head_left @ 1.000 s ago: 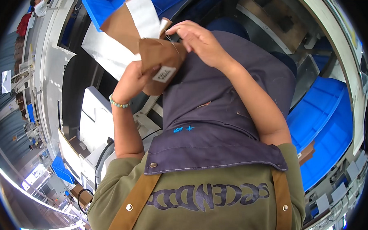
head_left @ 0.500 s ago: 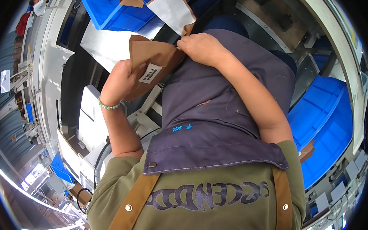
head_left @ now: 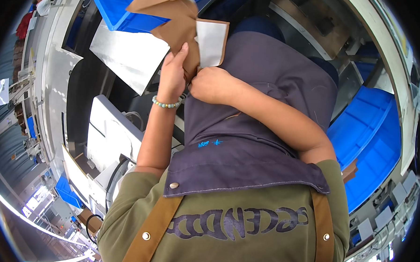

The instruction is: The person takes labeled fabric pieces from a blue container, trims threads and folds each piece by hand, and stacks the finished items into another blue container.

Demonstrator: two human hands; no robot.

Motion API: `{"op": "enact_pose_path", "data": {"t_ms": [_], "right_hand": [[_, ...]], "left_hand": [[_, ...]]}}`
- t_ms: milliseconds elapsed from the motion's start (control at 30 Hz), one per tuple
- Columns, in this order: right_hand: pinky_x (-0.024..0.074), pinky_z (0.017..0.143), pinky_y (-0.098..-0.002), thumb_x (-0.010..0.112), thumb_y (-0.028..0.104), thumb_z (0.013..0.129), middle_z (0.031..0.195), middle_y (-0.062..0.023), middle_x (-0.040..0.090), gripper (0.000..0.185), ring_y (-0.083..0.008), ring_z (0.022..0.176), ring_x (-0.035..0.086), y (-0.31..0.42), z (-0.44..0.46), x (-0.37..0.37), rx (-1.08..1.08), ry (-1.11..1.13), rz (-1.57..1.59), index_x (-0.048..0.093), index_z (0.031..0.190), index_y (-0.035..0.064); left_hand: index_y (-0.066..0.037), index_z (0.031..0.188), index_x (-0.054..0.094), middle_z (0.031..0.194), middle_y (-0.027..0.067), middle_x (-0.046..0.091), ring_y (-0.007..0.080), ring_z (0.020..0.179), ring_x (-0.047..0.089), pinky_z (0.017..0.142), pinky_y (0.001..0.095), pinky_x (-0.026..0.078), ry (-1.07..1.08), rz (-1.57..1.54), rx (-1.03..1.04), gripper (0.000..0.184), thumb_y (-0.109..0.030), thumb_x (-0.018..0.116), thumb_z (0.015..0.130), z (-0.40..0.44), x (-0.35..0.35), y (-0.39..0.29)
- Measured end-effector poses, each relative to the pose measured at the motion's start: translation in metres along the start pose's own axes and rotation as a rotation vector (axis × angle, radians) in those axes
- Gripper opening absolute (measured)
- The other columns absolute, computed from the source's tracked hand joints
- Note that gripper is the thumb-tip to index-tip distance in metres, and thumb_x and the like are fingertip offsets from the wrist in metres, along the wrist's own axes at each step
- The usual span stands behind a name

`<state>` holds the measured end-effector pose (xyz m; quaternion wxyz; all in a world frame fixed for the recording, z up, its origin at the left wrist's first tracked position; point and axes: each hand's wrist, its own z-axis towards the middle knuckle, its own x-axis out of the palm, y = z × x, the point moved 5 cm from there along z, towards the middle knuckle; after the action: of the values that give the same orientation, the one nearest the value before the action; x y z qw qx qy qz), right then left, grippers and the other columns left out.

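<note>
Brown sheet pieces [head_left: 177,24], like leather or stiff cloth, hang folded in front of me over my lap. A pale-backed panel with a brown edge [head_left: 211,42] stands out to their right. My left hand [head_left: 174,75] grips the lower part of the brown pieces, thumb on the near face and other fingers largely hidden behind. Close beside it, my right hand [head_left: 212,85] is closed in a fist-like pinch at the bottom edge, where the pale-backed panel meets the brown. Its fingertips are hidden, so what they pinch cannot be made out.
A blue bin [head_left: 126,15] stands at the upper left, by a shiny pale plate [head_left: 129,55]. White machine housing [head_left: 111,131] is left of my left forearm. More blue bins [head_left: 369,133] stand at the right, with brown pieces [head_left: 350,171] inside. My dark apron [head_left: 257,123] covers my lap.
My left hand has moved right and up to the lower part of the brown pieces. My right hand has dropped slightly down and left. The pieces have turned and swung upward; the white label no longer shows.
</note>
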<state>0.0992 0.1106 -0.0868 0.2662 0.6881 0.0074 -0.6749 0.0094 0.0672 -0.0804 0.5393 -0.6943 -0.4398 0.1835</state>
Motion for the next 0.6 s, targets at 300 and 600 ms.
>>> {"op": "enact_pose_path", "data": {"t_ms": [300,600], "right_hand": [[0.0530,0.061,-0.0363,0.066,0.021,0.085,0.085,-0.0062,0.069,0.015,-0.0247,0.073,0.067,0.005,-0.004,-0.028,-0.174,-0.164,0.066,0.069,0.088,0.0066],[0.0496,0.065,-0.0314,0.063,0.013,0.090,0.091,-0.0102,0.063,0.018,-0.0234,0.073,0.062,-0.070,-0.071,-0.048,0.445,-0.962,0.667,0.065,0.107,0.0050]], "left_hand": [[0.004,0.125,0.055,0.113,0.0095,0.066,0.0176,0.098,0.066,0.087,0.0306,0.053,0.019,-0.031,-0.067,0.033,-0.020,0.054,0.101,0.007,0.009,-0.001],[0.002,0.128,0.053,0.123,0.0124,0.062,0.0217,0.109,0.063,0.096,0.0362,0.052,0.021,-0.236,-0.208,0.034,-0.018,0.054,0.101,0.012,0.000,0.024]]}}
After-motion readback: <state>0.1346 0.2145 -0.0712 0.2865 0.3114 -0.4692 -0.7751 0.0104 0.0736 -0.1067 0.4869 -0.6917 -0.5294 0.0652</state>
